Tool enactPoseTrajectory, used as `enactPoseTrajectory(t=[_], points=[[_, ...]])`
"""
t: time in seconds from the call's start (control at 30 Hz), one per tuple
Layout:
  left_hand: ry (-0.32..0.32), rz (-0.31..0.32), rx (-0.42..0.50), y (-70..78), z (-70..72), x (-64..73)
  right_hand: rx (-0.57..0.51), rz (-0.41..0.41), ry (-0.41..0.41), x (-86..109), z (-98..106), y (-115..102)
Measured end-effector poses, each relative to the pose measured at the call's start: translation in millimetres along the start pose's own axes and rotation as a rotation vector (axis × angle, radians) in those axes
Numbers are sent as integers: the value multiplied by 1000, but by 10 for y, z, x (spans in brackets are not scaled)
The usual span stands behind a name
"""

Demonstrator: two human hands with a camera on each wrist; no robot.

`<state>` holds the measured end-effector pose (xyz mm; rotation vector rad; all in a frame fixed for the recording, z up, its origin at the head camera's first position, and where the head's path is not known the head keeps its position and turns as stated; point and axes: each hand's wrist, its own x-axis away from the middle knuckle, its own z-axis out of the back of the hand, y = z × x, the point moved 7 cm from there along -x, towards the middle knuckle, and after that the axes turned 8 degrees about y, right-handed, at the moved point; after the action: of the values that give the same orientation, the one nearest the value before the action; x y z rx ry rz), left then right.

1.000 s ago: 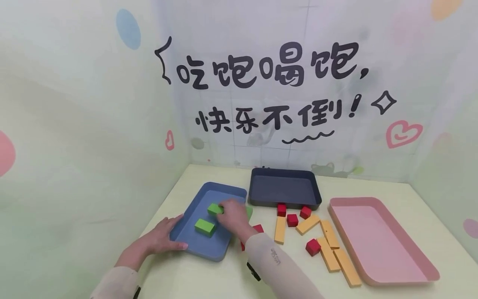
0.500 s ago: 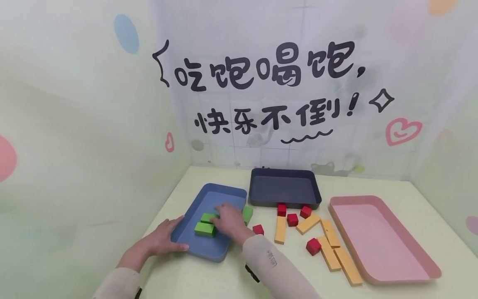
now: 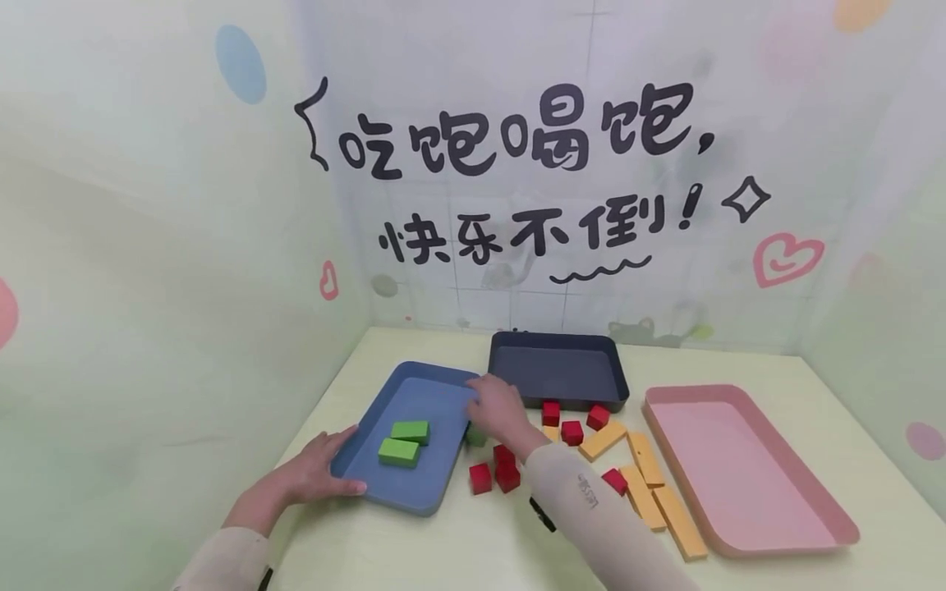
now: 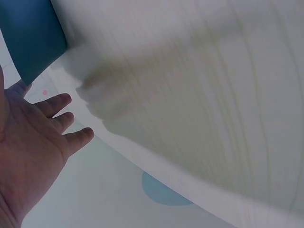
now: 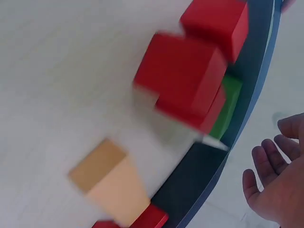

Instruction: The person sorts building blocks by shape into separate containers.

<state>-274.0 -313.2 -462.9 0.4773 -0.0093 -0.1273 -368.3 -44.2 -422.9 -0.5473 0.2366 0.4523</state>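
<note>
Two green blocks (image 3: pixel 399 452) lie side by side in the blue tray (image 3: pixel 436 394). My left hand (image 3: pixel 318 469) rests against the tray's near left corner, thumb along the front rim; its other fingers look straight and spread (image 4: pixel 40 128) in the left wrist view. My right hand (image 3: pixel 501 410) hovers by the tray's right rim with loosely bent fingers and nothing visible in them. Beneath it, another green block (image 3: pixel 475 435) stands outside the tray, partly hidden. Several red cubes (image 3: pixel 481 478) sit just nearer; the right wrist view shows red cubes (image 5: pixel 178 71) beside that green block (image 5: pixel 228 107).
A dark navy tray (image 3: pixel 557 369) stands at the back, and a pink tray (image 3: pixel 746 468) at the right. Between them and my right arm lie several yellow blocks (image 3: pixel 680 521) and red cubes (image 3: pixel 572 432). Printed walls enclose the table on the left, back and right.
My right hand set a green block down beside the other in the blue tray, let go, and moved right past the rim. The left hand stayed at the tray's corner.
</note>
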Motion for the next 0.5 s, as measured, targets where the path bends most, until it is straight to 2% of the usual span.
enactPoseTrajectory(t=[0.13,0.27,0.37,0.5], points=[[-1,8,1,-24,3,1,-39,27,-20,27,89,187],[3,6,6,-28,10,1,-55,86,-58,73,110,296],[2,11,13,-29,10,4,-44,115,-98,111,78,338],[2,15,17,-36,-3,9,-31,114,-177,159,-21,364]])
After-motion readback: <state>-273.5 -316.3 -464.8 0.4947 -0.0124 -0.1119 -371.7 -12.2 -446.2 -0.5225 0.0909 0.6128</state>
